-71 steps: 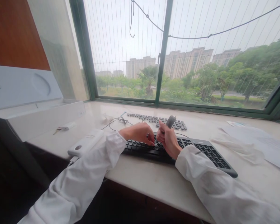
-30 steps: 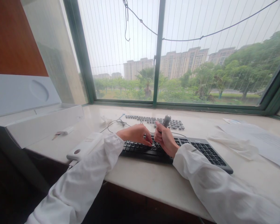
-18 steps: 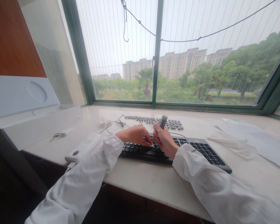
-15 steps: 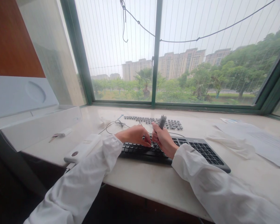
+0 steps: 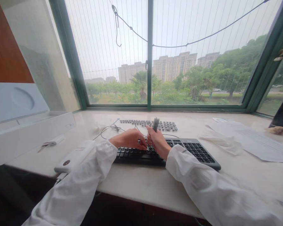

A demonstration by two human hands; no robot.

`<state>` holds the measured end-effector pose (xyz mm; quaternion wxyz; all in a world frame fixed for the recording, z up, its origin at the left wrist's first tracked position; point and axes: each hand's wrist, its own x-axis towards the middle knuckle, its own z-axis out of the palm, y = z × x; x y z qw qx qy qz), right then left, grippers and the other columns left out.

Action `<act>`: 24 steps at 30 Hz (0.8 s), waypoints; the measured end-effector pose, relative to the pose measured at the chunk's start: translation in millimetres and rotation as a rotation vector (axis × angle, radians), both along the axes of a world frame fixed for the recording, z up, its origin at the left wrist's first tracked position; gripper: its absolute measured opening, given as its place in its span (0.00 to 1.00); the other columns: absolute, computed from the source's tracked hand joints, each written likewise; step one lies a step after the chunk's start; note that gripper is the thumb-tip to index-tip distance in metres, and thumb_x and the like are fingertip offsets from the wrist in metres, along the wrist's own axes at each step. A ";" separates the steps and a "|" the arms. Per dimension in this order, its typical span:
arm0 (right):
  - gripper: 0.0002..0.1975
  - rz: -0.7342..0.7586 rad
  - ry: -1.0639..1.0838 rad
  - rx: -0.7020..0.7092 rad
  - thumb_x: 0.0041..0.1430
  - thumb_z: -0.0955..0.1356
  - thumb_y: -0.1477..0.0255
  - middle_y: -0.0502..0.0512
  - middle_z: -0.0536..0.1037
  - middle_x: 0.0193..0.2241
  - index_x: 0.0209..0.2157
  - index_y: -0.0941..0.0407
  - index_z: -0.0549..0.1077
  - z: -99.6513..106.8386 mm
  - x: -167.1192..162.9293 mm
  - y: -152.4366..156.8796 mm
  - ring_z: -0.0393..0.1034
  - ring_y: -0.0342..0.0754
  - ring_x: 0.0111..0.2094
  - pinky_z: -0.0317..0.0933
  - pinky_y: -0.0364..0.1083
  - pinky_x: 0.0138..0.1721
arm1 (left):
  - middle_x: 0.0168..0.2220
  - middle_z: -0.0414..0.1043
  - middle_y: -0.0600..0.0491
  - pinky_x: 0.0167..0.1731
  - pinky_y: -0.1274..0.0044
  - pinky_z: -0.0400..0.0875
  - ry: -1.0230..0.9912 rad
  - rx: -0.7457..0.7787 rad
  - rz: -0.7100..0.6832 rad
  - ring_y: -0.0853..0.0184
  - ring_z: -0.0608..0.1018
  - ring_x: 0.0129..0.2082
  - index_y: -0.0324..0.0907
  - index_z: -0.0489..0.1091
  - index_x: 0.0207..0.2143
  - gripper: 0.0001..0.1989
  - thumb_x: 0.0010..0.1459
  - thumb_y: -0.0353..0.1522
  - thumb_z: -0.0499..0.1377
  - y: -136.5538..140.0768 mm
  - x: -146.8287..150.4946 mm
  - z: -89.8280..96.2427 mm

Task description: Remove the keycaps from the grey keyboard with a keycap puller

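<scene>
A black keyboard [image 5: 193, 150] lies on the pale tabletop with both hands over its middle; many key places on its right part show as open frames without caps. My left hand [image 5: 129, 139] is bent down onto the keys, fingertips pinched together at the board; what they hold, if anything, is too small to make out. Close beside it, my right hand [image 5: 158, 142] is wrapped round a grey brush-like tool [image 5: 156, 124], whose ragged end points up. The tool's lower end is hidden by the hand. Loose keycaps [image 5: 167, 126] lie in rows behind the keyboard.
A thin cable [image 5: 115, 127] coils behind my left hand. At left are a white power bank [image 5: 74, 157], a small white item [image 5: 53, 141] and an open white box [image 5: 33, 131]. To the right lie a crumpled tissue [image 5: 223, 142] and papers [image 5: 252, 141]. A window stands behind.
The view has shifted a little to the right, so everything sits further left. Both hands keep nearly the same places on the keyboard, and the right hand still grips the tool.
</scene>
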<state>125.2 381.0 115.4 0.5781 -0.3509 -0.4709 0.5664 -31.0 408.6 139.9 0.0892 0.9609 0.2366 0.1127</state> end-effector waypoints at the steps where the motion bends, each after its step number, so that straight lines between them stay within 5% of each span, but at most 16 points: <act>1: 0.22 -0.003 0.013 -0.005 0.53 0.68 0.59 0.40 0.49 0.11 0.19 0.53 0.52 -0.1 0.4 0.5 0.43 0.37 0.13 0.42 0.40 0.13 | 0.27 0.77 0.53 0.28 0.82 0.62 0.003 0.005 0.001 0.73 0.72 0.23 0.44 0.79 0.35 0.11 0.54 0.39 0.61 -0.9 0.3 0.7; 24: 0.22 -0.027 -0.103 0.072 0.55 0.65 0.57 0.42 0.53 0.11 0.17 0.54 0.56 -2.8 -0.2 1.5 0.47 0.38 0.13 0.46 0.41 0.15 | 0.32 0.78 0.50 0.30 0.80 0.65 -0.007 -0.094 -0.028 0.71 0.74 0.27 0.39 0.78 0.37 0.11 0.55 0.36 0.60 -3.5 1.8 3.5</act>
